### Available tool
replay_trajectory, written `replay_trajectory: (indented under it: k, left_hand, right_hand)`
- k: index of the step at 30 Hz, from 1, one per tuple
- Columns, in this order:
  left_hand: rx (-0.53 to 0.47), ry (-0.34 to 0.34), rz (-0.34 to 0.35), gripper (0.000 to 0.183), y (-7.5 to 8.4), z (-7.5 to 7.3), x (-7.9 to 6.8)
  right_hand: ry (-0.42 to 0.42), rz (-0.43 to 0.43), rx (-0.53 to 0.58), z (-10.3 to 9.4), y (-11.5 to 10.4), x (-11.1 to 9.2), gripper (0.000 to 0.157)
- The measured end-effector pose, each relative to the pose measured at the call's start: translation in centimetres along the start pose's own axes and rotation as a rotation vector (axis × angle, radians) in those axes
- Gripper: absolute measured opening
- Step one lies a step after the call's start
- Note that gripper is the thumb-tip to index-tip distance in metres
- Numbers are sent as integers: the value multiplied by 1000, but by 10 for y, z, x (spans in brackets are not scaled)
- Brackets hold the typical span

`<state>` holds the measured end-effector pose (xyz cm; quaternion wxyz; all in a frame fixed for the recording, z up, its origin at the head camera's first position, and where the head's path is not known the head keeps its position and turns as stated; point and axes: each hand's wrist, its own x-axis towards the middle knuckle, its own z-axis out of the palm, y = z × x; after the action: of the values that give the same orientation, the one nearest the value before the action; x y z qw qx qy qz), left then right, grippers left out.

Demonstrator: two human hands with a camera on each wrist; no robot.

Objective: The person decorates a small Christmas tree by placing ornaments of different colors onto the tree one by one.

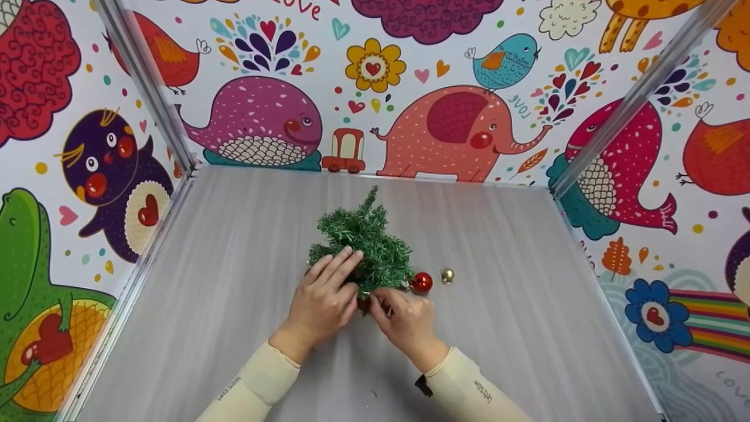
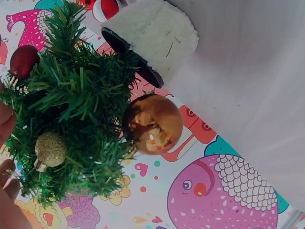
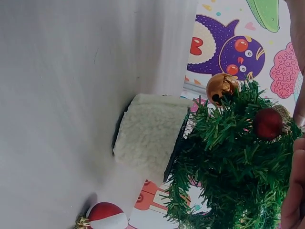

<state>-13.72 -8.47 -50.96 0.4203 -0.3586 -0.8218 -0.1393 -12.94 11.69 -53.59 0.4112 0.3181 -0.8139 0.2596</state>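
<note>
A small green Christmas tree stands with its white fleece-covered pot on the floor panel. My left hand holds the tree's near left branches, the longer fingers laid over them and the thumb low. Close beside it, my right hand pinches with thumb and forefinger at the top of a dark red bauble, against the near branches. The exact grip on its loop is hidden. A glittery gold bauble and a shiny gold bauble hang on the tree.
Right of the tree, a red and white bauble and a small gold ornament lie on the grey floor panel. Printed walls enclose the back and sides, with metal posts at the corners.
</note>
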Motion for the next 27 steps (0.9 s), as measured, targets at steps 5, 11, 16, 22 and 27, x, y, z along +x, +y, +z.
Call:
replay_trajectory:
  k: [5, 11, 16, 22, 27]
  left_hand:
    - [-7, 35, -13, 13, 0, 2, 2]
    - [17, 80, -39, 14, 2, 5, 4]
    - [47, 86, -42, 15, 2, 7, 2]
    - [53, 43, -51, 15, 2, 8, 0]
    - [74, -6, -39, 18, 3, 8, -2]
  right_hand:
    - [34, 15, -25, 0, 0, 1, 4]
    - [32, 46, -33, 1, -1, 0, 5]
    - [9, 71, -24, 2, -1, -2, 6]
    - [-31, 71, -109, 2, -1, -3, 9]
    - [-69, 26, -212, 1, -2, -1, 12]
